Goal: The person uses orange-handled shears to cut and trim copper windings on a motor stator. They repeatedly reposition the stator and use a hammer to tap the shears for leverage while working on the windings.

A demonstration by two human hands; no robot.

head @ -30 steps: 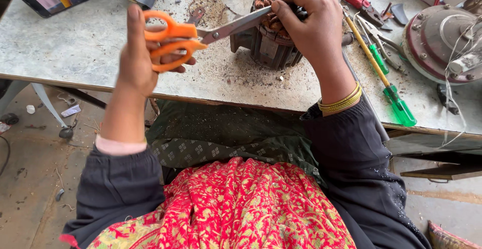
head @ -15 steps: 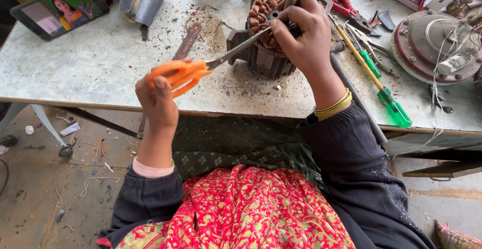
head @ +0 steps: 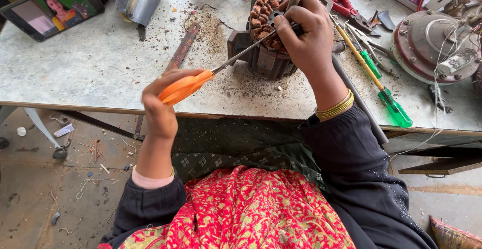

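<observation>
Bright, even daylight, soft and diffuse, apparently from overhead. Weak, short shadows under the hands and tools on the pale worktop (head: 90, 73). Mild glare on the phone screen (head: 52, 8) at the worktop's far left corner. Sharp focus throughout; slight wide-angle stretching beyond the worktop's edges.

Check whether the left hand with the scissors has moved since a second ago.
Yes. The left hand has dropped from above the table to its near edge, while the scissors point up at the motor coil.
</observation>
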